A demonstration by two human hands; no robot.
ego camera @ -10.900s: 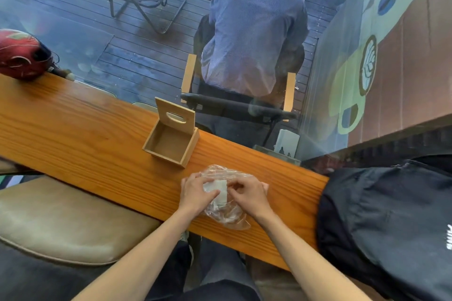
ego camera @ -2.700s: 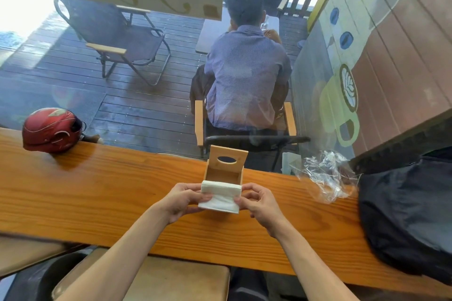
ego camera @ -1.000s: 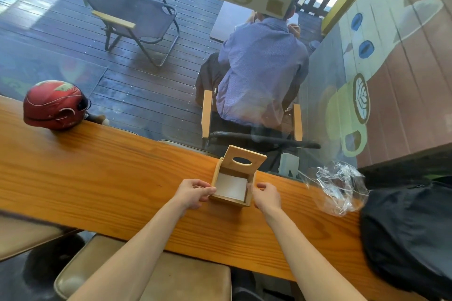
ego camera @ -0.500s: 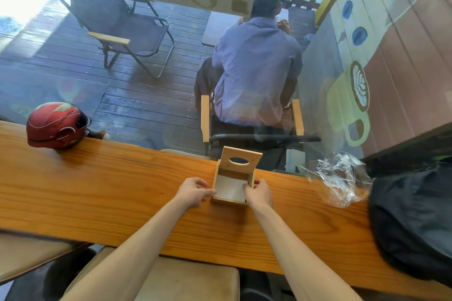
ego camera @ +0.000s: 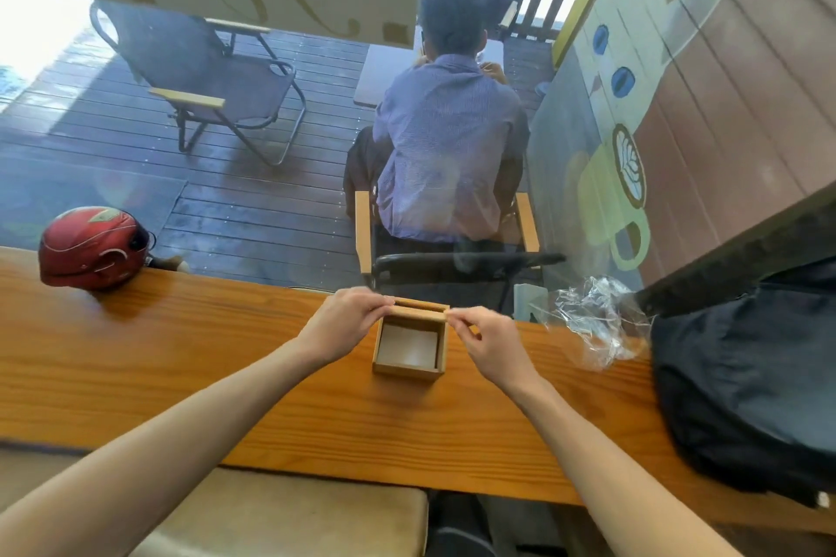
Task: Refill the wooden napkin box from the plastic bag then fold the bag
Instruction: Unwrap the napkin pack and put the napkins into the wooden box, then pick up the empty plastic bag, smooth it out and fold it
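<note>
The wooden napkin box stands on the wooden counter, with white napkins lying inside. Its hinged lid is tipped forward, almost edge-on to me, over the box's far side. My left hand pinches the lid's left end and my right hand pinches its right end. The crumpled clear plastic bag lies on the counter to the right of the box, apart from both hands.
A black backpack fills the counter's right end, just past the bag. A red helmet sits at the far left edge. A window pane runs along the counter's far side; a person sits outside. A cushioned stool is below.
Both hands have risen from the box's sides to the lid's ends, and the lid has swung down from upright. Earlier the napkins went from the bag into the box.
</note>
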